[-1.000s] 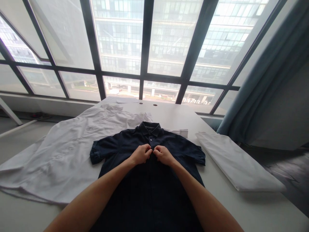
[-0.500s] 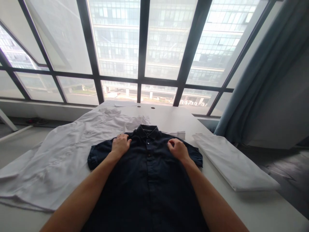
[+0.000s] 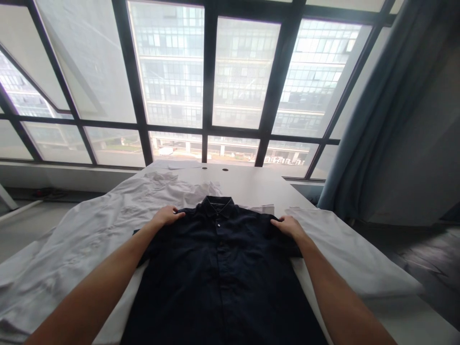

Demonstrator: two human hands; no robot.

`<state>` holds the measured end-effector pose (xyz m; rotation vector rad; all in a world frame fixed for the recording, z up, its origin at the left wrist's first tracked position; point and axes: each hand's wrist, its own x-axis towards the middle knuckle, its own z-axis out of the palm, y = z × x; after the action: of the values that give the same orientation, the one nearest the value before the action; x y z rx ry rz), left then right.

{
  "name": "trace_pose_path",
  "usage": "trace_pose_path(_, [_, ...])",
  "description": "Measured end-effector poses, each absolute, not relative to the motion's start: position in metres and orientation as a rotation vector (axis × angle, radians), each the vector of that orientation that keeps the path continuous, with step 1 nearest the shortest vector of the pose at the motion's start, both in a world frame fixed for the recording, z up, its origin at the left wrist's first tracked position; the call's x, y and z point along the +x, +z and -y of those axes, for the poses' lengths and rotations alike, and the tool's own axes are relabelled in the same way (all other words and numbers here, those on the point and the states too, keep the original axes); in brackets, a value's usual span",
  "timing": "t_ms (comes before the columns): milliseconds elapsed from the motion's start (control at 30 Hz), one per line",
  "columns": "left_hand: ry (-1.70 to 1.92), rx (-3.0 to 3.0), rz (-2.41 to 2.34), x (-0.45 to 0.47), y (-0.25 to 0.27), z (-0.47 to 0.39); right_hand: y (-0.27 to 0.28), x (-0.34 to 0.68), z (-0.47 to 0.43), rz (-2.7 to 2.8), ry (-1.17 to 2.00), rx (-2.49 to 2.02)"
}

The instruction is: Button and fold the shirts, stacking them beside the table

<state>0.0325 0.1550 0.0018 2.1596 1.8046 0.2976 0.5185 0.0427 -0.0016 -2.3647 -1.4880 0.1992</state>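
Observation:
A dark navy short-sleeved shirt (image 3: 219, 268) lies front up on the white table, its collar pointing to the window and its button placket running down the middle. At the left shoulder seam, my left hand (image 3: 168, 215) pinches the cloth with thumb and fingers. My right hand (image 3: 288, 225) grips the opposite shoulder the same way, its fingertips partly hidden under the fabric. Both sleeves hang outward below my hands, the left one partly covered by my forearm. The shirt's lower part runs out of view at the bottom.
A spread, wrinkled white garment (image 3: 97, 230) covers the left of the table (image 3: 247, 184). On the right lies a folded white cloth (image 3: 352, 254). Large framed windows (image 3: 237, 72) stand behind the table, and a blue-grey curtain (image 3: 373, 115) hangs at the right.
My hands have moved outward from the shirt's upper chest to its shoulders and taken hold of the cloth there. The view has tilted slightly upward.

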Motion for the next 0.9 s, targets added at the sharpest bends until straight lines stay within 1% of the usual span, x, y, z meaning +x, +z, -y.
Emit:
trace_pose_path(133, [0.340,2.213,-1.792,0.058,0.001,-0.169,0.014,0.501,-0.057,1.615,0.231,-2.460])
trace_pose_path(267, [0.359,2.277,-1.812,0.084,0.000,-0.174,0.009,0.482,-0.073,1.727,0.313,-2.489])
trace_pose_path(333, [0.354,2.307,-1.797,0.089,0.004,-0.173,0.006,0.480,-0.078,1.708,0.270,-2.516])
trace_pose_path(400, [0.381,2.359,-1.776,0.088,0.013,-0.171,0.006,0.481,-0.078,1.703,0.161,-2.464])
trace_pose_path(467, [0.494,2.419,-1.783,0.084,0.026,-0.170,0.011,0.484,-0.076,1.682,0.025,-2.354])
trace_pose_path(567, [0.765,2.470,-1.811,0.078,0.049,-0.174,0.028,0.487,-0.073,1.566,-0.151,-2.213])
trace_pose_path(700, [1.138,2.481,-1.788,0.080,0.083,-0.193,0.059,0.486,-0.084,1.424,-0.344,-2.053])
trace_pose_path(767, [1.241,2.463,-1.803,0.087,0.096,-0.206,0.069,0.485,-0.097,1.368,-0.398,-2.001])
trace_pose_path(833, [1.179,2.424,-1.904,0.095,0.100,-0.215,0.072,0.485,-0.110,1.325,-0.373,-2.024])
trace_pose_path(900, [0.973,2.399,-1.993,0.101,0.093,-0.217,0.063,0.489,-0.117,1.320,-0.264,-2.140])
